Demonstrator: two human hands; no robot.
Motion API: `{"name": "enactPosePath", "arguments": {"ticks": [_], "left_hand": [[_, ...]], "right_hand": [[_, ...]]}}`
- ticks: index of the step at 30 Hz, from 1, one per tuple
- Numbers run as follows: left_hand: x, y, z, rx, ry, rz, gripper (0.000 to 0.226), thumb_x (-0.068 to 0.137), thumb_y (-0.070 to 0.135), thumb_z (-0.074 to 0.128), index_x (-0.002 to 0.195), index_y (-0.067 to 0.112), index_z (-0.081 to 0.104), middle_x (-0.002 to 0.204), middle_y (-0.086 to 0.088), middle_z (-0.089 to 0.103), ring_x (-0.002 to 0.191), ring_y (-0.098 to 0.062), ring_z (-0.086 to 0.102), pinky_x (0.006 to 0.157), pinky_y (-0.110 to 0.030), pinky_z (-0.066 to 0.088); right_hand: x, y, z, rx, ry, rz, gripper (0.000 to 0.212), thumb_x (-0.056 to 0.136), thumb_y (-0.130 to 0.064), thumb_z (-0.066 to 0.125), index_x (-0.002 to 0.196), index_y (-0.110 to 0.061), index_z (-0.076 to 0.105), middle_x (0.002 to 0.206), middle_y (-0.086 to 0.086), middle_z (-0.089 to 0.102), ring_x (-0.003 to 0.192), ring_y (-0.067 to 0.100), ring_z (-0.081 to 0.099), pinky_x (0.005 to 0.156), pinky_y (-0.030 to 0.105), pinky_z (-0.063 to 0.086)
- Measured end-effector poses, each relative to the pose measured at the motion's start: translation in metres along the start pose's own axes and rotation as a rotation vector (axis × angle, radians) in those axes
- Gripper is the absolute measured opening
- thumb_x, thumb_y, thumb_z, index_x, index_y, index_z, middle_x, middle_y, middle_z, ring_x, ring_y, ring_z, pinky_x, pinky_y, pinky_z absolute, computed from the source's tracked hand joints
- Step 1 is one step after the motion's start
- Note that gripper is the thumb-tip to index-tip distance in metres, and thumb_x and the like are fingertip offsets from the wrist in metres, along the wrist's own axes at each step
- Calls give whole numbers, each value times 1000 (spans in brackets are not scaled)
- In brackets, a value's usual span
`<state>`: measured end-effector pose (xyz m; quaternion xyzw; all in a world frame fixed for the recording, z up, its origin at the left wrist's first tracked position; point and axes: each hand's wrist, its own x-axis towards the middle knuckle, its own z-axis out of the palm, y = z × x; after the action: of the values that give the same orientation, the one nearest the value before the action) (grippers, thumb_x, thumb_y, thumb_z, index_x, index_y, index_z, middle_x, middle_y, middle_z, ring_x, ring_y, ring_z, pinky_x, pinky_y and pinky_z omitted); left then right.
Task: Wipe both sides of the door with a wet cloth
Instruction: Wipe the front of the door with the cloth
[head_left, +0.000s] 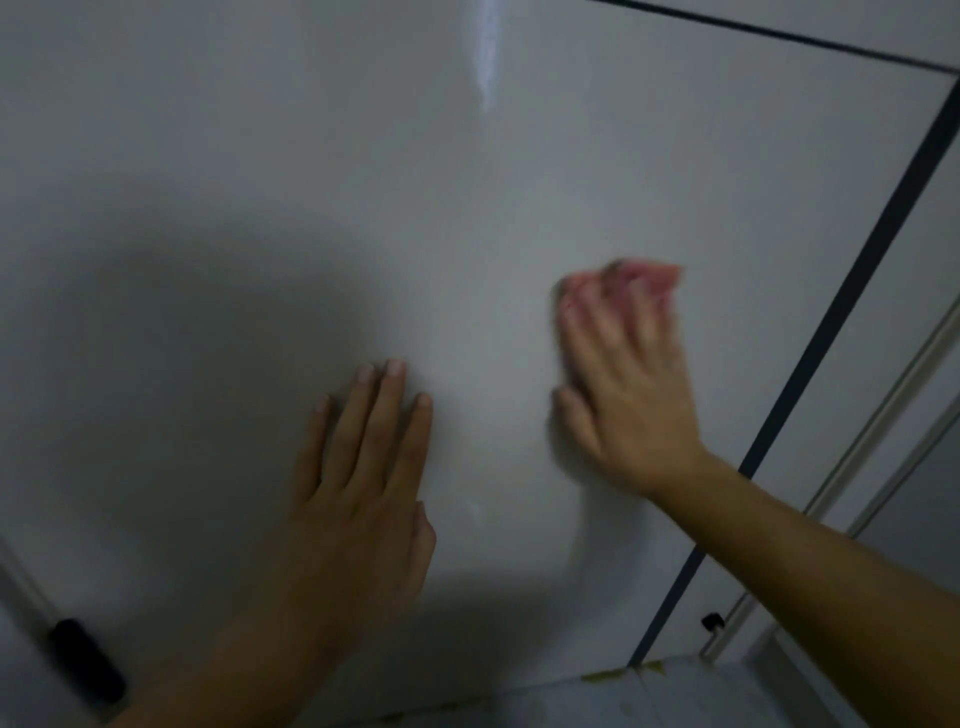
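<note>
- A pale, smooth door (467, 182) is seen filling almost the whole view, and both bare hands are laid against its face.
- The left hand (363, 499) is pressed flat on the door, low and near the middle of the panel. Its fingers are held straight and close together, and nothing is held in it.
- The right hand (634, 405) is placed nearer the door's right edge, a little higher than the left hand and apart from it.
- A pink cloth (644, 278) is pinned against the door under the right hand's fingers, and its bunched top is seen past the fingertips (this part is blurred, so finer detail cannot be made out).
- The right hand's fingers are spread and laid fairly straight over the cloth, with the thumb set out sideways on the door; the cloth is pressed rather than clutched.
- A dark strip (841, 306) is seen running along the door's right edge and turning along the top edge at the upper right corner.
- A black handle (85, 660) is seen near the lower left corner.
- A small black fitting (712, 621) is seen by the lower right corner, just beyond the dark strip.
- A soft shadow (208, 364) is cast across the door's left half.
</note>
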<state>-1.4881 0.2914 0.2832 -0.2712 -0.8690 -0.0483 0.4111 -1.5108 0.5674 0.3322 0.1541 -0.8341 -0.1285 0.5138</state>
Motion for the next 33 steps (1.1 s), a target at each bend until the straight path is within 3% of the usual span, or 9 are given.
{"name": "enactPosePath", "arguments": {"ticks": [3,4,8,10,16,22,27,29,33], "left_hand": [[1,-11,-3,21,7,-21,87,70,23,64,151,-2,42,165,-23,23,153,-42,23,116,-67,28],[0,-14,-4,23,11,-14,87,70,23,65,150,-2,42,165,-23,24,153,-42,25,115,-67,28],[-3,-20,-3,-40,64,5,87,69,17,65,150,-3,41,164,-26,24,152,-42,24,116,-66,28],[-9,-26,-7,-71,80,-30,86,70,15,64,150,-5,41,164,-27,24,153,-43,22,119,-62,26],[-27,-44,-11,-37,16,-61,82,73,15,62,150,-4,41,165,-27,20,154,-42,17,122,-62,22],[-44,-31,3,-33,-51,41,85,74,17,62,153,-1,39,166,-25,19,154,-42,19,120,-64,23],[-51,-21,17,-29,-105,79,80,75,18,61,151,-2,41,166,-26,19,154,-42,18,119,-66,23],[-55,-10,27,-32,-133,124,80,75,18,60,151,-1,42,166,-24,19,155,-41,18,119,-65,24],[-65,14,50,-17,-186,223,81,74,18,63,150,-1,43,165,-23,23,155,-41,19,118,-66,25]], "right_hand": [[36,-26,-6,116,155,475,79,96,-36,45,161,-4,12,168,20,12,153,49,3,125,59,-3],[43,-46,-5,142,152,463,80,95,-38,46,160,-3,15,168,18,11,154,49,1,125,59,-4],[22,-95,14,83,-15,-146,73,100,-47,51,160,-16,23,167,6,15,158,30,-2,126,55,1],[13,-79,15,31,-13,-245,69,103,-46,48,161,-17,24,167,3,19,158,28,4,127,52,5],[19,-84,12,113,85,245,75,97,-40,50,159,-6,25,166,17,21,155,43,4,125,58,-3],[-58,-124,51,40,-68,-116,71,99,-43,53,161,-19,27,168,1,21,159,26,-3,127,50,-1],[-116,-58,53,33,-73,360,79,105,-51,32,163,-16,-7,171,3,-15,154,30,-20,125,54,-10],[-128,-77,62,104,-56,458,81,102,-48,39,162,-7,4,170,12,-1,153,35,-13,124,58,-8],[-185,-128,88,83,-185,73,74,97,-47,53,158,-14,27,161,8,26,157,32,3,127,52,-1]]}}
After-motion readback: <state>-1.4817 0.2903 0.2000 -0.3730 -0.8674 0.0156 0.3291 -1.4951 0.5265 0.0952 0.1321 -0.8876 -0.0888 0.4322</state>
